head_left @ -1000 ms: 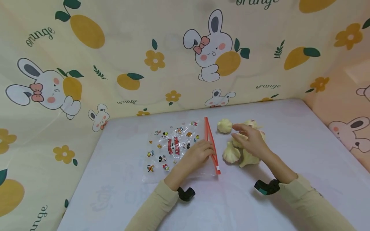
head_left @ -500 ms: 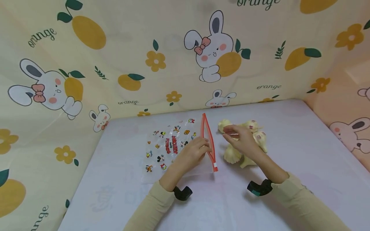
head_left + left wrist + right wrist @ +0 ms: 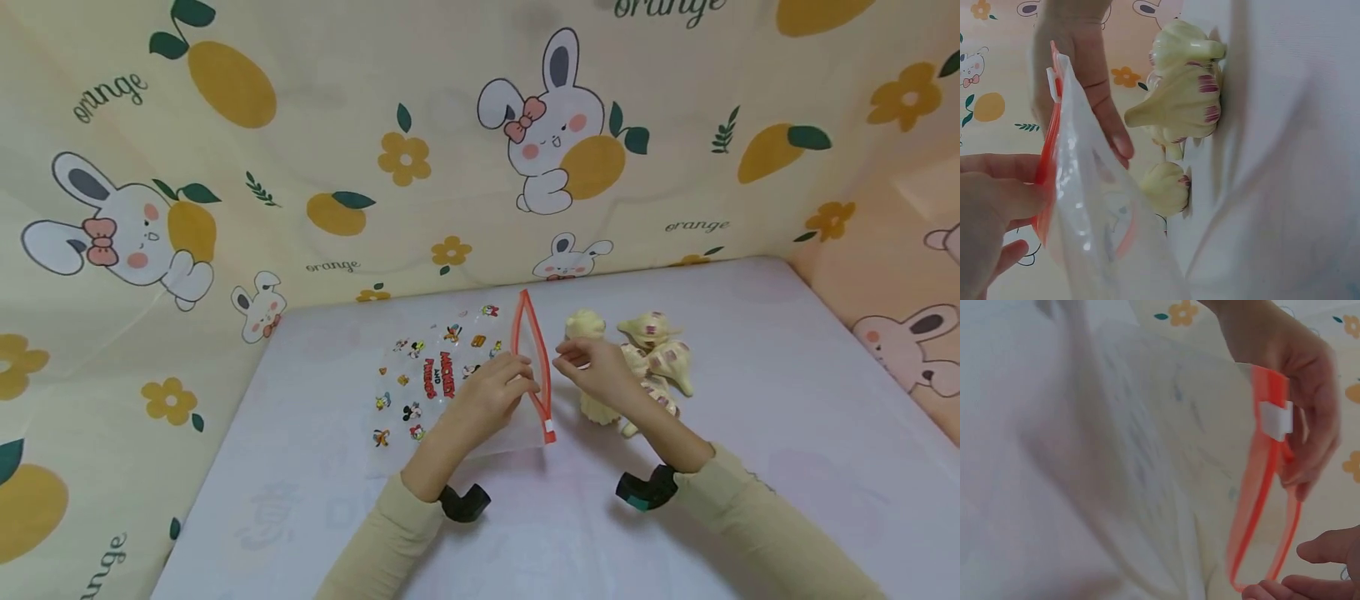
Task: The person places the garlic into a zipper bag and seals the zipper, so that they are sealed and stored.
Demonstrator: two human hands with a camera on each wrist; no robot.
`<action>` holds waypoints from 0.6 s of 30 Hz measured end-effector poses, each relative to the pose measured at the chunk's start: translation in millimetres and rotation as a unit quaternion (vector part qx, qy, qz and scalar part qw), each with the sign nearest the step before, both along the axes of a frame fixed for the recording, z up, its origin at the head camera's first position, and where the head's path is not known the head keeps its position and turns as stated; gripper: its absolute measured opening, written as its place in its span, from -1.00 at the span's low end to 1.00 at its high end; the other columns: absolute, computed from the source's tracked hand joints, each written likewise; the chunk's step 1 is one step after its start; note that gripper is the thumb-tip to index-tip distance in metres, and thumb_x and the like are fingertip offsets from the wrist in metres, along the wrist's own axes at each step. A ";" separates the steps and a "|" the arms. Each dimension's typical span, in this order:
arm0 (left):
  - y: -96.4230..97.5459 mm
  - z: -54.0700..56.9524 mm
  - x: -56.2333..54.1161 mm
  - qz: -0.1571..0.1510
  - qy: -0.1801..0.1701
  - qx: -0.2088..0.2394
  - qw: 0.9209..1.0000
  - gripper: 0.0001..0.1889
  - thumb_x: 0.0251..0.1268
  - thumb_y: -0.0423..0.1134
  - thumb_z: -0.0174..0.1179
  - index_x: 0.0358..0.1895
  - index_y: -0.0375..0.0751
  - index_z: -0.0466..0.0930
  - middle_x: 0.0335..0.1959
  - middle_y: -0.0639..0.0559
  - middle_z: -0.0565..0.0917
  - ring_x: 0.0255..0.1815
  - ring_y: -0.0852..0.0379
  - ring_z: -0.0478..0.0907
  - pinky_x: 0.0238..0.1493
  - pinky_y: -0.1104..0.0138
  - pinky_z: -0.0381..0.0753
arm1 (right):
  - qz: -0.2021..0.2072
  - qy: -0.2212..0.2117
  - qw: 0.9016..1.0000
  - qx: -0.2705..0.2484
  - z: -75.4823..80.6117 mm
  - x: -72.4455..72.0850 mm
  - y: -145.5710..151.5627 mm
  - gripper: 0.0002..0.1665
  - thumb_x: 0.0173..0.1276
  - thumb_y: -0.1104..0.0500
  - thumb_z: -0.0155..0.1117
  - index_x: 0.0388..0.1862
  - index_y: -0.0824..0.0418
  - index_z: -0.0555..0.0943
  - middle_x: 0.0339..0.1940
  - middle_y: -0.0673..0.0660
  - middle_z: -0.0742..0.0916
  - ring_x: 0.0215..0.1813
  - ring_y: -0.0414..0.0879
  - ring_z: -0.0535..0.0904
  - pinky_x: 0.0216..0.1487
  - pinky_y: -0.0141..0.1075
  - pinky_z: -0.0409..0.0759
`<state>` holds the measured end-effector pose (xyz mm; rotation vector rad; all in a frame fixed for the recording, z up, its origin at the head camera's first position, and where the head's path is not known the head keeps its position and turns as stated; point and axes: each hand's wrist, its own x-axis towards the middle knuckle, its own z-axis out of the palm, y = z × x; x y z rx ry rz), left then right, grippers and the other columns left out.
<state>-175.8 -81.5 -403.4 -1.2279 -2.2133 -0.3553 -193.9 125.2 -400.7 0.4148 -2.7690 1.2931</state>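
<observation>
A clear slider bag (image 3: 420, 367) with cartoon prints lies on its side, its mouth edged by a red zip strip (image 3: 546, 367). My left hand (image 3: 480, 400) pinches that strip, thumb and fingers on it in the left wrist view. The mouth gapes toward my right hand (image 3: 600, 375), which hovers beside it with thumb and fingers apart and nothing between them in the right wrist view (image 3: 1329, 569). Behind and under my right hand sit several garlic bulbs (image 3: 671, 364), some partly hidden by it. One bulb (image 3: 585, 323) sits at the back left of the group. A white slider (image 3: 1276, 420) sits at the strip's near end.
A pale cloth (image 3: 787, 400) covers the table. Behind it rises a yellow printed backdrop (image 3: 450, 125) with rabbits and oranges, and a pinkish one (image 3: 907, 292) stands at the right. A black wrist camera (image 3: 465, 503) is strapped at my left wrist, another (image 3: 647, 488) at my right.
My right hand has moved left, away from over the garlic bulbs to the bag's mouth. My left hand has drawn the red strip slightly left, and the mouth gapes wider. The bulbs stay put.
</observation>
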 end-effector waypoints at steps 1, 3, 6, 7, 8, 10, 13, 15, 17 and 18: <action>-0.5 1.0 0.4 0.001 0.002 0.001 1.000 -0.83 0.09 -0.49 0.31 -0.29 -0.14 0.70 -0.23 0.07 0.71 0.03 0.13 0.63 0.18 0.41 0.59 | 0.000 -0.006 1.000 0.002 -1.0 -0.2 -1.3 -0.72 0.33 0.23 0.25 -0.09 0.44 0.64 -0.24 0.37 0.78 -0.20 0.17 0.73 -0.29 -0.21 0.70; -1.2 3.1 1.1 0.004 0.003 0.001 1.000 -0.83 0.10 -0.49 0.31 -0.29 -0.14 0.70 -0.23 0.07 0.71 0.04 0.13 0.63 0.19 0.40 0.59 | 0.000 -0.017 1.000 0.003 -2.9 -1.2 -3.2 -0.70 0.33 0.23 0.25 -0.09 0.45 0.63 -0.25 0.37 0.78 -0.21 0.17 0.73 -0.31 -0.25 0.69; -3.9 6.7 2.4 0.008 0.003 0.003 1.000 -0.83 0.11 -0.49 0.31 -0.29 -0.13 0.70 -0.23 0.08 0.71 0.04 0.13 0.63 0.20 0.39 0.59 | 0.003 -0.034 0.999 -0.004 -5.0 -3.2 -7.2 -0.68 0.32 0.22 0.26 -0.08 0.48 0.63 -0.25 0.39 0.77 -0.25 0.14 0.73 -0.36 -0.30 0.68; -4.7 7.8 2.8 0.009 0.004 0.005 1.000 -0.83 0.11 -0.49 0.30 -0.29 -0.13 0.70 -0.23 0.09 0.71 0.04 0.13 0.63 0.21 0.39 0.59 | 0.002 -0.041 0.999 -0.006 -5.5 -4.0 -8.4 -0.67 0.32 0.22 0.26 -0.07 0.49 0.62 -0.25 0.39 0.77 -0.26 0.12 0.73 -0.37 -0.32 0.68; -5.2 8.8 3.2 0.009 0.003 0.005 1.000 -0.82 0.12 -0.49 0.30 -0.29 -0.13 0.70 -0.22 0.09 0.71 0.05 0.14 0.63 0.21 0.39 0.59 | 0.005 -0.049 0.999 -0.011 -5.6 -4.5 -9.7 -0.66 0.33 0.22 0.25 -0.06 0.49 0.62 -0.24 0.40 0.77 -0.26 0.13 0.73 -0.36 -0.31 0.70; -6.3 10.0 3.9 0.009 0.001 0.008 1.000 -0.81 0.11 -0.50 0.30 -0.29 -0.13 0.69 -0.22 0.09 0.71 0.05 0.14 0.63 0.21 0.39 0.59 | 0.007 -0.061 0.998 -0.017 -5.8 -5.1 -11.9 -0.64 0.34 0.21 0.25 -0.04 0.50 0.61 -0.23 0.41 0.76 -0.28 0.11 0.74 -0.35 -0.31 0.71; -7.2 10.5 4.1 0.007 -0.001 0.013 1.000 -0.80 0.10 -0.52 0.29 -0.29 -0.13 0.69 -0.22 0.08 0.71 0.06 0.13 0.63 0.21 0.37 0.59 | 0.005 -0.079 0.996 -0.030 -5.8 -5.6 -14.9 -0.61 0.35 0.21 0.24 0.01 0.52 0.59 -0.22 0.41 0.76 -0.29 0.10 0.75 -0.35 -0.32 0.73; -7.8 10.5 4.1 0.006 0.001 0.013 1.000 -0.79 0.08 -0.53 0.29 -0.28 -0.14 0.69 -0.22 0.07 0.71 0.06 0.12 0.63 0.23 0.34 0.59 | 0.000 -0.086 0.996 -0.034 -6.3 -6.2 -16.1 -0.59 0.35 0.21 0.25 0.03 0.53 0.58 -0.24 0.41 0.76 -0.34 0.08 0.75 -0.38 -0.35 0.71; -8.5 10.2 3.7 0.005 0.002 0.014 1.000 -0.79 0.08 -0.53 0.30 -0.28 -0.15 0.69 -0.22 0.06 0.71 0.05 0.12 0.64 0.25 0.32 0.58 | -0.007 -0.088 0.995 -0.037 -7.0 -7.5 -17.0 -0.57 0.34 0.21 0.25 0.05 0.53 0.57 -0.25 0.39 0.77 -0.37 0.04 0.75 -0.41 -0.40 0.68; -8.9 10.3 3.4 0.005 0.003 0.013 1.000 -0.80 0.08 -0.52 0.30 -0.28 -0.15 0.69 -0.22 0.05 0.72 0.06 0.12 0.64 0.27 0.30 0.57 | -0.012 -0.089 0.995 -0.038 -7.3 -8.3 -17.3 -0.56 0.33 0.21 0.26 0.06 0.52 0.56 -0.26 0.39 0.77 -0.40 0.02 0.75 -0.42 -0.41 0.67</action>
